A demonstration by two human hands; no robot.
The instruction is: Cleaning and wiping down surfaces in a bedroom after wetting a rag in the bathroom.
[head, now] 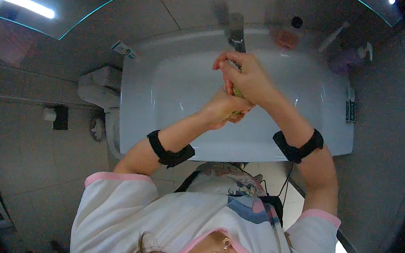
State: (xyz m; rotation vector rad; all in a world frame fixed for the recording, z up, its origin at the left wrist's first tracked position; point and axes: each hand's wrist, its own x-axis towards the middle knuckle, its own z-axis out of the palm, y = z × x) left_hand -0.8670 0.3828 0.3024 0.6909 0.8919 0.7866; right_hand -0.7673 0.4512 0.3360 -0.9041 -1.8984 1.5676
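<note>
Both hands are together over a white washbasin [178,75], just in front of the metal tap [237,30]. My left hand [223,108] is curled around a small yellow-green item [237,92], parts of which show between the fingers. Above it, my right hand [247,73] bends its fingers over the upper end of the same item. Most of the item is hidden by the hands, so its exact kind cannot be told. Whether water is running from the tap is not visible.
A reddish container [287,39], a white tube [333,38] and a purple pump bottle [348,60] stand along the basin's back right. A small box [124,49] is at the back left corner. Left of the basin is a toilet [99,88]. A glass-edged mirror [101,1] hangs above.
</note>
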